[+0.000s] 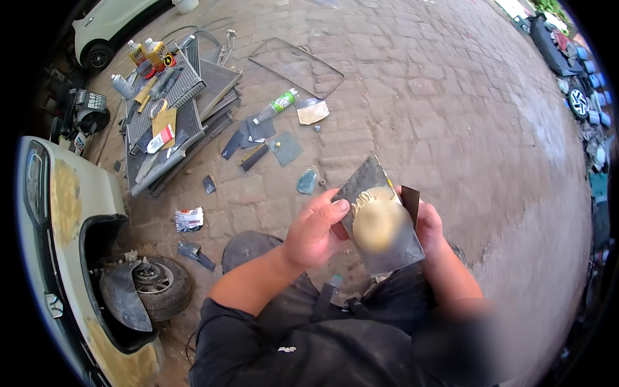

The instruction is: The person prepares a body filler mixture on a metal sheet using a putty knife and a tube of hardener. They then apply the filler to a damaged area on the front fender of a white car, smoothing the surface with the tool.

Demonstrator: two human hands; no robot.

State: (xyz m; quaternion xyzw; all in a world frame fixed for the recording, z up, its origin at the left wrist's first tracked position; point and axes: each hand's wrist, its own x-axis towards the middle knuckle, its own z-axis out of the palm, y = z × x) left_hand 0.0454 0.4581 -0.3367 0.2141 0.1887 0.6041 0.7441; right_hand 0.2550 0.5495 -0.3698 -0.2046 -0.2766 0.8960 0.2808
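Observation:
My left hand (pixel 313 229) grips a dark flat mixing board (pixel 393 262) by its left edge, thumb on top. A round beige mound of body filler (pixel 377 226) lies on the board, with ridged marks along its upper left side. Part of the mound is blurred. My right hand (pixel 431 224) is closed on a thin dark brown spreader (pixel 411 200), held upright by the board's right edge. Fingers of both hands are partly hidden behind what they hold.
At left stands a car body with sanded beige patches (pixel 68 184) and an exposed wheel (pixel 161 284). Stacked radiators (pixel 184 97) carry bottles and a filler tube (pixel 161 138). Sandpaper sheets (pixel 285 148), a green-labelled bottle (pixel 276 106) and a wire frame (pixel 296 64) lie on the brick paving.

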